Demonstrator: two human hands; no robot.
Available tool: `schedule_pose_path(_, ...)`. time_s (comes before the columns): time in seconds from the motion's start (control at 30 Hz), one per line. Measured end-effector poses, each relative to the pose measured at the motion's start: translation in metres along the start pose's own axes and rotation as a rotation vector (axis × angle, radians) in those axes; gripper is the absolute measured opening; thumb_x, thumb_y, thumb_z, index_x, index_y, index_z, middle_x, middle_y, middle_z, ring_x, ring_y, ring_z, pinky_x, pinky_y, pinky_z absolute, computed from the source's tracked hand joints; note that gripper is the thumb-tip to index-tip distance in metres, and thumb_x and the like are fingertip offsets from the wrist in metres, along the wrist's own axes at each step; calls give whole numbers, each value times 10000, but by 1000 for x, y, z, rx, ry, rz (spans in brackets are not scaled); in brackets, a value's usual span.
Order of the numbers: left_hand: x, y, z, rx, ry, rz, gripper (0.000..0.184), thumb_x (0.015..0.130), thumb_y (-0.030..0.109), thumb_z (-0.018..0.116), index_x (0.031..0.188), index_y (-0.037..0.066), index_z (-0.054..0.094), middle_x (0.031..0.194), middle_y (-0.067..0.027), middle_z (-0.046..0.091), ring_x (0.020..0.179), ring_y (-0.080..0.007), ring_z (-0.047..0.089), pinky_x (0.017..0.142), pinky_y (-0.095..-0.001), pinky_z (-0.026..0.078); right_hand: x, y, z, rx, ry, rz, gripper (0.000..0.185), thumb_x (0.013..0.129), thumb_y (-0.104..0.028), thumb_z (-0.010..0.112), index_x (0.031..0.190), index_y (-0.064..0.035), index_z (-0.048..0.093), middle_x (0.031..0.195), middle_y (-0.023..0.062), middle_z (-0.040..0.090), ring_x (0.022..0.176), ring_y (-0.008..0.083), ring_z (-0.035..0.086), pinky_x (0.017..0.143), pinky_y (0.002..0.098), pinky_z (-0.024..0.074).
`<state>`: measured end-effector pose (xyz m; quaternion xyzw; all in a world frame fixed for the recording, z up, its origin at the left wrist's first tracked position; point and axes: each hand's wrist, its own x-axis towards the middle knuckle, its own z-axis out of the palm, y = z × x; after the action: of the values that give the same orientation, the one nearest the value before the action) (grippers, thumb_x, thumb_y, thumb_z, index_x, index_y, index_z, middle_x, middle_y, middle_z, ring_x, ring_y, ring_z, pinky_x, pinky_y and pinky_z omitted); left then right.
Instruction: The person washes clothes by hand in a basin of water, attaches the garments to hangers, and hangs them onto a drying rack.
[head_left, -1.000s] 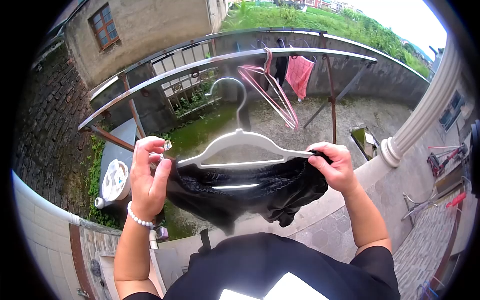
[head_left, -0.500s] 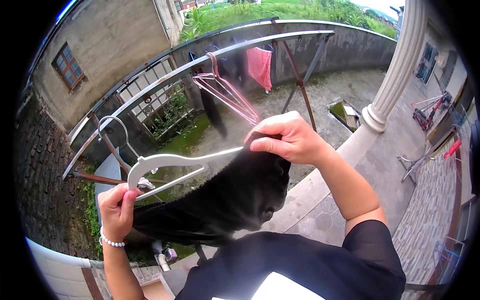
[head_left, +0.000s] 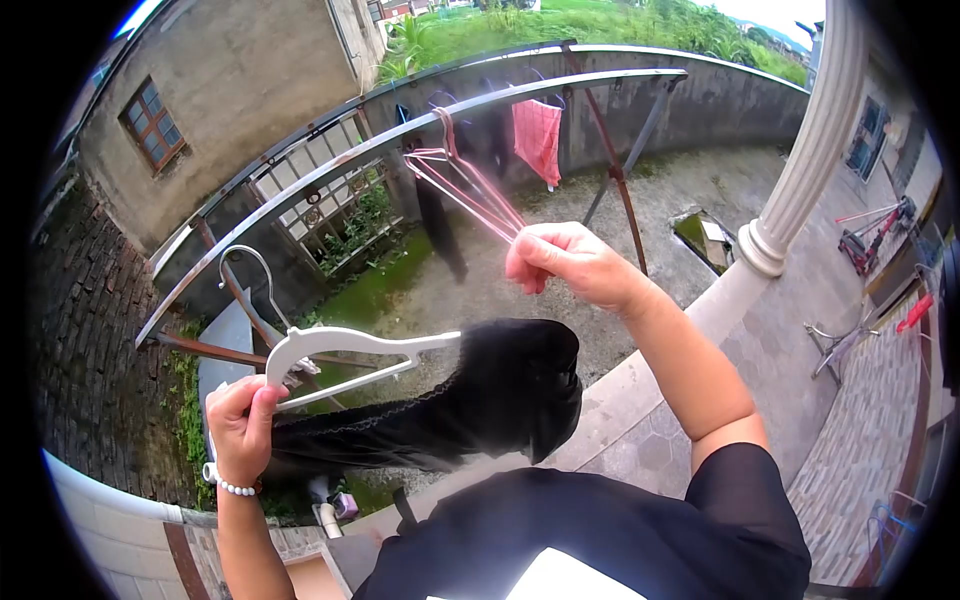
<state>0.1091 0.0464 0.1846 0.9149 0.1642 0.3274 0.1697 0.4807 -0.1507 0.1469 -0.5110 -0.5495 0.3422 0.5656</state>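
My left hand (head_left: 241, 428) is closed round the left end of a pale grey clothes hanger (head_left: 345, 340) with a metal hook. A black garment (head_left: 500, 400) is draped over the hanger's right end, and its other side reaches down to my left hand. Whether those fingers also pinch the cloth is hidden. Above and to the right of the garment, apart from it, is my right hand (head_left: 565, 265), its fingers curled in with nothing seen in them. The pink hangers (head_left: 470, 185) on the rail end behind this hand in the view; I cannot tell if they touch.
A metal drying rail (head_left: 360, 150) on rusty legs crosses ahead, with a pink cloth (head_left: 538, 140) hanging from it. Behind runs a low concrete wall (head_left: 710, 115). A fluted column (head_left: 800, 180) stands at the right, beside a paved ledge (head_left: 600, 410).
My right hand has let go of the black garment and moved slightly up from it. The garment's right end now hangs over the hanger. My left hand still holds the hanger.
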Motion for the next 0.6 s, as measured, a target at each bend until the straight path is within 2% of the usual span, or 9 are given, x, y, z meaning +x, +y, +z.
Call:
schedule_pose_path(0.03,-5,1,5,-38,40,-39,249,933,170,613,785,-18,683,696,-93,674,554,-142,549,530,-275,378,-9,2,-5,118,-95,50,294,994,-302,563,940,-26,648,862,6,618,781,80,566,723,239,468)
schedule_pose_path(0.13,-16,-9,6,-45,42,-134,258,939,180,617,791,-20,687,684,-84,666,559,-123,528,531,-273,371,-34,5,3,84,-96,31,200,908,-124,672,1063,-4,632,973,3,640,865,71,579,787,242,478)
schedule_pose_path(0.17,-17,-10,7,-54,48,-132,257,939,179,618,793,-21,688,680,-82,664,562,-119,524,533,-272,371,-38,10,4,86,-100,37,204,893,-83,681,1071,5,631,993,13,648,897,77,590,822,246,483)
schedule_pose_path(0.23,-20,-11,10,-77,45,-148,252,938,177,621,797,-20,691,678,-78,662,563,-114,520,534,-270,372,-41,16,13,177,-74,101,215,901,-98,683,1076,14,629,972,11,653,899,71,594,836,241,484)
schedule_pose_path(0.33,-16,-13,14,-88,61,-136,230,929,161,631,800,-17,697,684,-79,668,549,-118,519,527,-263,374,-39,18,11,203,-125,160,307,864,-11,641,1167,12,597,1047,40,633,944,101,598,865,257,475)
schedule_pose_path(0.43,-6,-2,18,-16,36,-28,197,911,137,641,796,-11,703,688,-92,675,570,-158,593,549,-273,436,-32,-8,22,-340,-17,-140,496,787,46,568,1279,-6,539,1154,72,586,1028,151,588,905,284,456)
schedule_pose_path(0.47,-4,-3,22,-35,39,-14,188,905,134,646,798,-9,704,688,-99,674,581,-176,609,560,-280,451,-29,-21,21,-528,-51,-193,648,716,51,515,1358,-29,479,1230,86,537,1099,196,565,943,310,438)
schedule_pose_path(0.57,3,-2,34,-80,57,47,147,879,119,665,805,0,711,678,-109,661,592,-216,629,574,-299,467,-18,-36,38,-570,-161,-243,444,809,4,568,1253,-6,577,1117,102,585,1038,211,584,896,323,460)
schedule_pose_path(0.6,6,-3,36,-66,69,68,135,871,115,669,804,6,713,675,-106,659,588,-219,625,573,-303,464,-14,-32,42,-601,-222,-235,316,840,-55,590,1152,-22,627,1082,131,640,973,278,616,868,337,488)
